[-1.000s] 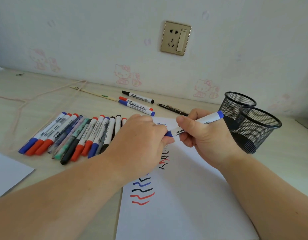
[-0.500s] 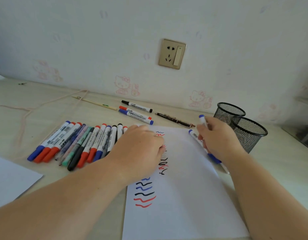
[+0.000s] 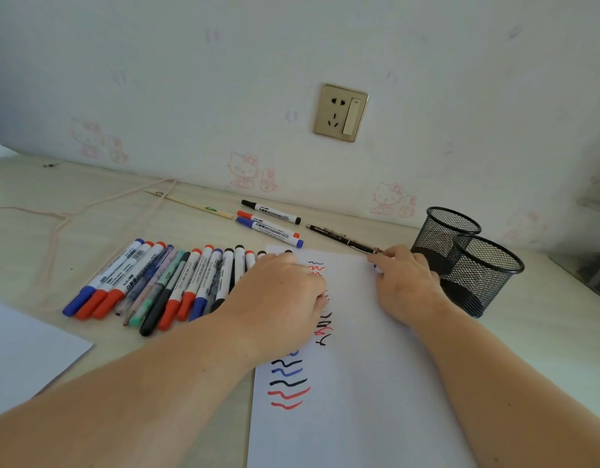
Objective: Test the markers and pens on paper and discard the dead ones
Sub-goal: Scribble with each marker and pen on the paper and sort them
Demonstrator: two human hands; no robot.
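Since half a second ago, right hand (image 3: pixel 406 285) has moved to the paper's (image 3: pixel 359 383) far edge, fingers curled over a barely visible blue marker (image 3: pixel 376 267); grip uncertain. Left hand (image 3: pixel 278 298) rests loosely curled on paper. Beyond right fingers, two mesh cups (image 3: pixel 474 265); contents not discernible.

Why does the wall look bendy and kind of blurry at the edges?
Head view: the wide lens curves the wall and desk edge; the centre, near the socket, is sharper, the corners soft and darker; daylight is even, with faint shadows under the mesh cups.
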